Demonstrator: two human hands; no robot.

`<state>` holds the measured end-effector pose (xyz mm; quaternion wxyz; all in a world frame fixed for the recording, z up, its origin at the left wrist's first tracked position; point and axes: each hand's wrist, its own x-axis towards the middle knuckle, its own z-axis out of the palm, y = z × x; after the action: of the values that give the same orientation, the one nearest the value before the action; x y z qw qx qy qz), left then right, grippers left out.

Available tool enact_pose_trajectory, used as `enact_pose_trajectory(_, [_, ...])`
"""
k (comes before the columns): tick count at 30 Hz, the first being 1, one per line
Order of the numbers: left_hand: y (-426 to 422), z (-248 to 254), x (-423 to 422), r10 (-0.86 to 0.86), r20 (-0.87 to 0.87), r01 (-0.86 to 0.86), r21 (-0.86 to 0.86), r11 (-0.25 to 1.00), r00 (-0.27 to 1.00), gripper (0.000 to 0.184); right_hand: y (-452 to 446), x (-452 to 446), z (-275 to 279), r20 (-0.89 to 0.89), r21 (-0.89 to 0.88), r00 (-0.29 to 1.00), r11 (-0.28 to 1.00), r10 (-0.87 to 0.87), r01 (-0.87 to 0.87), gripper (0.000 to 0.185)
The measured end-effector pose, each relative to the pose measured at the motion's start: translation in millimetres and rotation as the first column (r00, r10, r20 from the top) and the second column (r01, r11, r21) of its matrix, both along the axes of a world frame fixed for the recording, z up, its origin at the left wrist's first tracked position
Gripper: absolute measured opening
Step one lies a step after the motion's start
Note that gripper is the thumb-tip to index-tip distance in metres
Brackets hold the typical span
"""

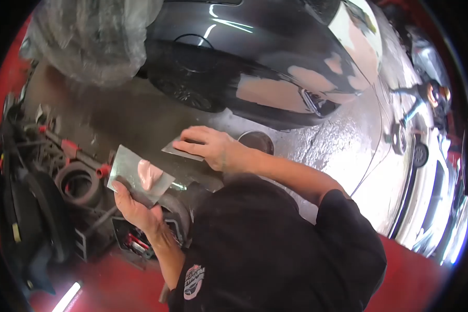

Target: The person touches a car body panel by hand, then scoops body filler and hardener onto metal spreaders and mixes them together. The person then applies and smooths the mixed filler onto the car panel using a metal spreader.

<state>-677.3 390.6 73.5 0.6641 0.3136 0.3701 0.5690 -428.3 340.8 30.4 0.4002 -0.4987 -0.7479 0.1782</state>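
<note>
From where I stand, the person's left hand [138, 210] has its fingers clamped on the near edge of a flat plate [124, 165] that carries a dollop of pink paste [148, 176], while the right hand [208, 147], just to the right and apart from it, has its fingers closed over a thin spreader [170, 149]. Farther off stands a dark car [265, 41] with a pinkish patch [270, 93] on its side, and a loose tyre [94, 182] lies on the left, beyond the left hand.
</note>
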Motion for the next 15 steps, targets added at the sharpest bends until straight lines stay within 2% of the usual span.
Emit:
enact_pose_trajectory(2, [18.8,-1.6,13.8,0.012,-0.237,-0.048,-0.150,0.987,0.971,0.054,6.7,-11.0,40.1,0.069,0.082,0.994,0.993,-0.087,0.081,0.054])
enact_pose_trajectory(3, [26.2,-19.0,12.3,-0.077,-0.288,0.035,-0.148,0.988,0.954,0.057,10.7,-18.5,51.9,0.120,0.134,0.987,0.987,-0.104,0.087,0.053])
enact_pose_trajectory(4, [27.8,-23.7,17.6,-0.137,-0.301,0.111,-0.105,0.988,0.944,0.056,13.1,-27.2,57.3,0.171,0.184,0.978,0.979,-0.120,0.089,0.051])
enact_pose_trajectory(5, [30.7,-22.8,21.0,-0.152,-0.279,0.136,-0.076,0.988,0.948,0.055,12.2,-39.3,54.0,0.304,0.151,0.945,0.985,-0.121,0.078,0.048])
enact_pose_trajectory(6, [35.6,-20.4,22.8,-0.165,-0.257,0.158,-0.048,0.986,0.952,0.055,8.4,-51.0,50.3,0.277,0.145,0.948,0.982,-0.155,0.118,0.048])
enact_pose_trajectory(9, [57.2,-14.1,19.8,-0.210,-0.338,0.182,-0.114,0.977,0.917,0.052,2.4,-82.3,37.7,0.248,0.157,0.940,0.967,-0.234,0.200,0.051])
enact_pose_trajectory(12, [74.5,-19.0,11.5,-0.297,-0.278,0.273,-0.121,0.954,0.913,0.052,-3.3,-98.0,30.9,0.268,0.114,0.924,0.961,-0.272,0.251,0.052])
enact_pose_trajectory(15, [94.5,-25.5,0.1,-0.300,-0.305,0.308,-0.023,0.951,0.904,0.051,-12.4,-105.9,21.1,0.231,0.062,0.917,0.946,-0.323,0.318,0.055])
